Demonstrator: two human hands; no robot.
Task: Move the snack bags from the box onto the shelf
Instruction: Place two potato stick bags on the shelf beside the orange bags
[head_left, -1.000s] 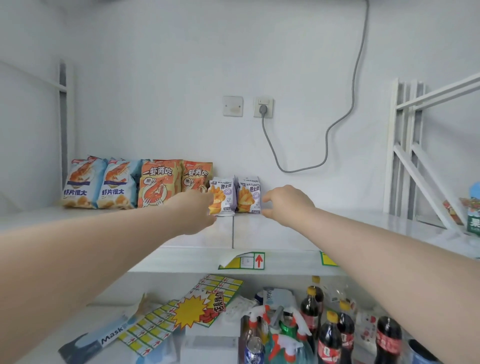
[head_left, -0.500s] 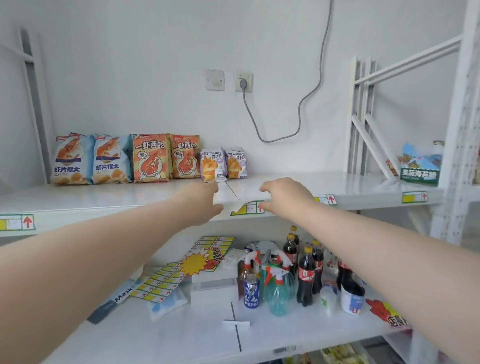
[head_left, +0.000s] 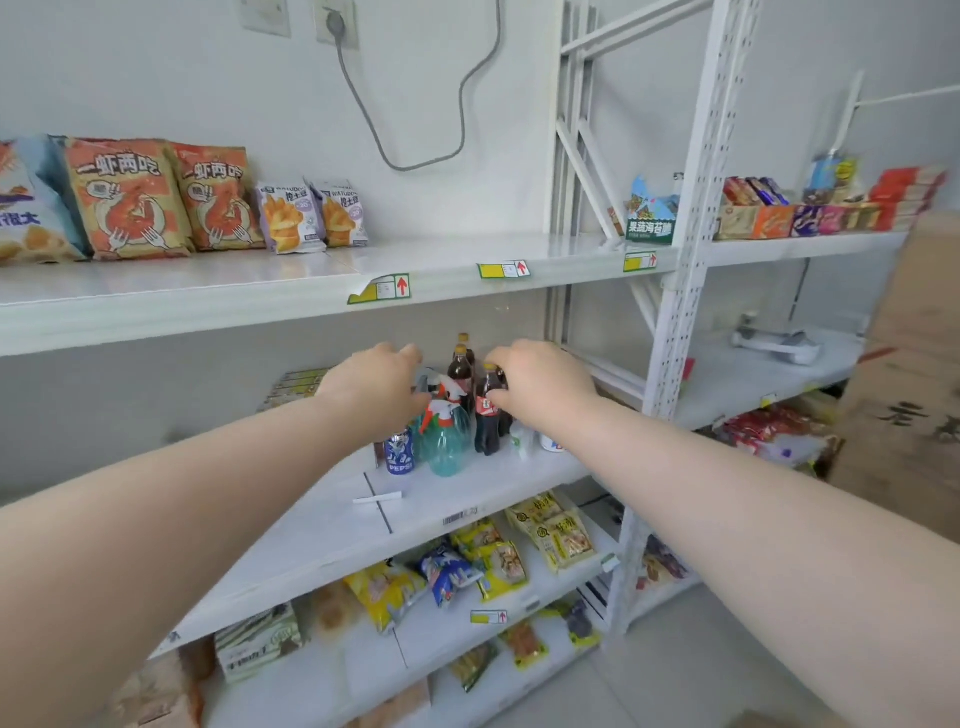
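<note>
Fingers (head_left: 408, 354) of left hand (head_left: 371, 387), right hand (head_left: 545, 387) loose, empty; snack bags (head_left: 130, 200) on shelf (head_left: 441, 254).

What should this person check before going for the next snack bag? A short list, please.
1. Left hand free: ok, holds nothing.
2. Right hand free: ok, holds nothing.
3. Potato snack bags standing on upper shelf: ok.
4. Bare room on that shelf to their right: ok.
5. Bags left in cardboard box: cannot tell, only its blurred side shows.
</note>
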